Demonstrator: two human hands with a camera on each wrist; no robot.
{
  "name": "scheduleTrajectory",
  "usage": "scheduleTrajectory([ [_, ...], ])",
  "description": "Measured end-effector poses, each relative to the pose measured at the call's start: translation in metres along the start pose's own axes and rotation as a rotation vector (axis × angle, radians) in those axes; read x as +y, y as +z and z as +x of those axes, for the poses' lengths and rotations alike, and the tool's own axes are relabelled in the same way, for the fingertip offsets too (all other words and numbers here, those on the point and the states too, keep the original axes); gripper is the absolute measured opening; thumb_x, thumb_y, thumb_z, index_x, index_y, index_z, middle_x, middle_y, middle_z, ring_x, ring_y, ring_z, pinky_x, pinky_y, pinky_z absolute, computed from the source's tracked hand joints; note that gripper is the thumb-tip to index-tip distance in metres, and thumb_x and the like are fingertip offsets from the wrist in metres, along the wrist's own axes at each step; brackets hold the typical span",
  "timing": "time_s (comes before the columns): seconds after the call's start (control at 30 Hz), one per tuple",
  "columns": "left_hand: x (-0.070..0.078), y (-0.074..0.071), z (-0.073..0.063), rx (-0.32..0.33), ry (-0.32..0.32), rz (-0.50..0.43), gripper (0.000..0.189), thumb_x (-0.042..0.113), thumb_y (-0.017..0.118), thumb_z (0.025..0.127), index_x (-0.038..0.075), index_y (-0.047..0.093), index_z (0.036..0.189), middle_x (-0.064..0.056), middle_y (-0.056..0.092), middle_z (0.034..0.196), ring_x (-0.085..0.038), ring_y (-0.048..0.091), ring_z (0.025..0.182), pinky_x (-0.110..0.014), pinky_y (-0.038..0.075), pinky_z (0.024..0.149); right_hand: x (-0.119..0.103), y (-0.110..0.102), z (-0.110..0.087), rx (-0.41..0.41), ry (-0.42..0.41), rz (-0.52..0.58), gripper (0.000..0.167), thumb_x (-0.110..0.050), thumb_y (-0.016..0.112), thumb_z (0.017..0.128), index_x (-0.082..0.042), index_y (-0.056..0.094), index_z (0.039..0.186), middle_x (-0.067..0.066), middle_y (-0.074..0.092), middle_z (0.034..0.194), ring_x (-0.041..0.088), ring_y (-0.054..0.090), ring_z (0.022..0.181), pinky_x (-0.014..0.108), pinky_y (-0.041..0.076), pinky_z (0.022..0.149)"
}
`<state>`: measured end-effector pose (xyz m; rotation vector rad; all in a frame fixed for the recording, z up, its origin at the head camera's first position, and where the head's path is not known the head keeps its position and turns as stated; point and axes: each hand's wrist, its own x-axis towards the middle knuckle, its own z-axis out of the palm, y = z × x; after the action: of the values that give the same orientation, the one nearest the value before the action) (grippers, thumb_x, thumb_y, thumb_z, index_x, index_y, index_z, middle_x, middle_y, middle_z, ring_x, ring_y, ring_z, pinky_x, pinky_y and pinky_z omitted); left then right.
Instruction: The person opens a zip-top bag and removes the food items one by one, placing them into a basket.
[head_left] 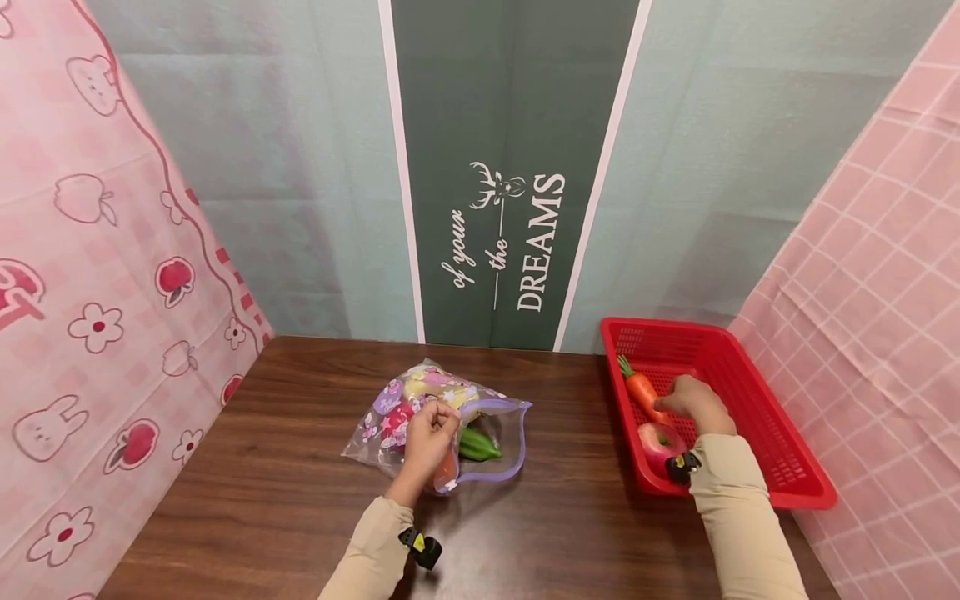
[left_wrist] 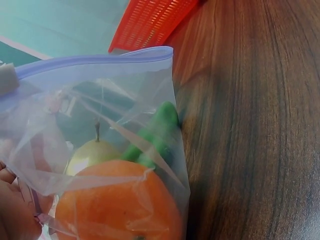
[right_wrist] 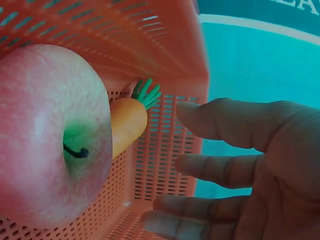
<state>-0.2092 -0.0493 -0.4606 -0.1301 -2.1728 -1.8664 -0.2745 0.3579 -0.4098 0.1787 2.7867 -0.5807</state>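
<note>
My left hand pinches the rim of a clear printed zip bag with a purple seal, which lies with its mouth towards the right. Through the plastic show a green pepper, an orange fruit and a yellowish pear. Over on the right, my right hand reaches into a red basket, fingers spread and holding nothing. Next to it in the basket are a carrot with a green top and a red-pink apple. In the right wrist view the fingertips stand apart from the carrot.
The bag and basket stand on a dark wooden table, with bare wood between them. A grey-green cloth hangs at the back. Pink patterned cloths bound the left and right sides.
</note>
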Motion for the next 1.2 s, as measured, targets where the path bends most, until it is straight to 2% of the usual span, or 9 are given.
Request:
scheduleTrajectory([
  [0.1, 0.0, 0.0, 0.0, 0.004, 0.005, 0.001, 0.007, -0.008, 0.061, 0.081, -0.009, 0.058, 0.076, -0.019, 0.055, 0.06, -0.018, 0.052, 0.048, -0.016, 0.038, 0.043, -0.005, 0.001, -0.005, 0.004, 0.002, -0.005, 0.029, -0.024, 0.067, 0.08, 0.0, 0.052, 0.084, 0.013, 0.048, 0.074, 0.028, 0.046, 0.069, 0.04, 0.04, 0.059],
  [0.37, -0.002, -0.001, -0.001, 0.012, 0.008, -0.017, 0.005, -0.009, 0.06, 0.081, -0.009, 0.058, 0.076, -0.018, 0.054, 0.06, -0.013, 0.049, 0.048, -0.016, 0.038, 0.044, -0.016, 0.001, -0.019, 0.056, -0.036, -0.016, 0.033, -0.025, 0.07, 0.077, 0.002, 0.053, 0.087, 0.013, 0.051, 0.073, 0.028, 0.047, 0.068, 0.041, 0.041, 0.057],
  [0.57, -0.004, -0.002, 0.0, 0.007, 0.003, -0.024, 0.004, -0.01, 0.059, 0.08, -0.009, 0.058, 0.077, -0.019, 0.054, 0.06, -0.014, 0.05, 0.048, -0.017, 0.04, 0.044, -0.025, 0.005, -0.033, 0.089, -0.039, -0.016, 0.043, -0.028, 0.071, 0.077, 0.005, 0.053, 0.097, 0.016, 0.054, 0.079, 0.03, 0.05, 0.07, 0.044, 0.043, 0.058],
  [0.77, -0.003, -0.003, 0.001, 0.007, 0.004, -0.025, 0.004, -0.011, 0.058, 0.08, -0.009, 0.059, 0.077, -0.018, 0.054, 0.06, -0.018, 0.052, 0.048, -0.017, 0.04, 0.044, -0.034, 0.007, -0.041, 0.112, -0.067, -0.029, 0.049, -0.028, 0.071, 0.077, 0.008, 0.053, 0.106, 0.015, 0.055, 0.081, 0.029, 0.05, 0.071, 0.043, 0.043, 0.059],
  [0.97, -0.003, -0.003, 0.001, 0.01, -0.001, -0.026, 0.004, -0.01, 0.059, 0.08, -0.008, 0.059, 0.076, -0.017, 0.054, 0.06, -0.017, 0.051, 0.048, -0.016, 0.039, 0.044, -0.046, 0.011, -0.049, 0.119, -0.091, -0.029, 0.06, -0.026, 0.072, 0.077, 0.013, 0.047, 0.116, 0.015, 0.053, 0.081, 0.028, 0.049, 0.071, 0.04, 0.044, 0.059],
  [1.2, -0.004, -0.002, 0.001, -0.007, 0.002, -0.034, 0.004, -0.01, 0.059, 0.081, -0.009, 0.058, 0.077, -0.017, 0.054, 0.06, -0.016, 0.051, 0.048, -0.018, 0.04, 0.044, -0.056, 0.016, -0.057, 0.124, -0.118, -0.044, 0.061, -0.025, 0.072, 0.078, 0.015, 0.047, 0.117, 0.023, 0.054, 0.091, 0.034, 0.049, 0.078, 0.048, 0.046, 0.069],
])
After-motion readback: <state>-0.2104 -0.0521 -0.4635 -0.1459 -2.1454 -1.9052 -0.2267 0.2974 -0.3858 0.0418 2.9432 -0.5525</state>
